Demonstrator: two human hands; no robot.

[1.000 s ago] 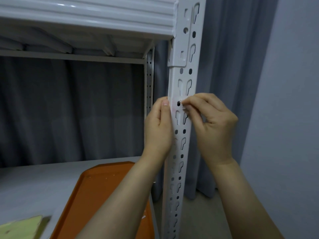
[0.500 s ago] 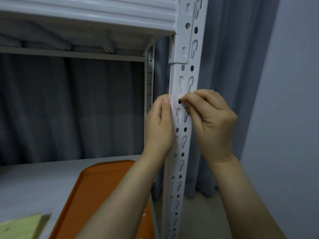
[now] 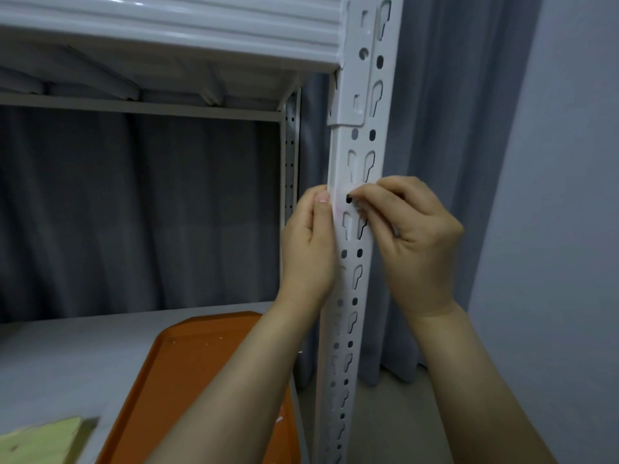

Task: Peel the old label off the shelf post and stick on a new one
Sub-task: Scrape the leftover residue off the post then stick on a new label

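Down by my side, on the lower shelf (image 3: 83, 346), lie an orange tray (image 3: 187, 380) flecked with small white scraps and the corner of a pale wooden block (image 3: 43, 440). Just past them both arms reach up to the white shelf post (image 3: 355, 296). The left hand (image 3: 308, 246) holds the post's near edge, its thumb (image 3: 322, 202) laid flat along the corner at the label's left end. The right hand (image 3: 418, 236) has its fingers (image 3: 371, 199) pinched together on the right end of the label (image 3: 343, 195), a small pale strip lying across the front of the post over one of the round holes.

I cannot tell whether this is the old label being picked loose or the new one being pressed down; most of it lies flat on the metal. No other label shows anywhere. I would guess the job is mid-way at best, with one label on the post and nothing finished. Behind hang the grey curtain (image 3: 435, 162) and a bare wall (image 3: 569, 195).
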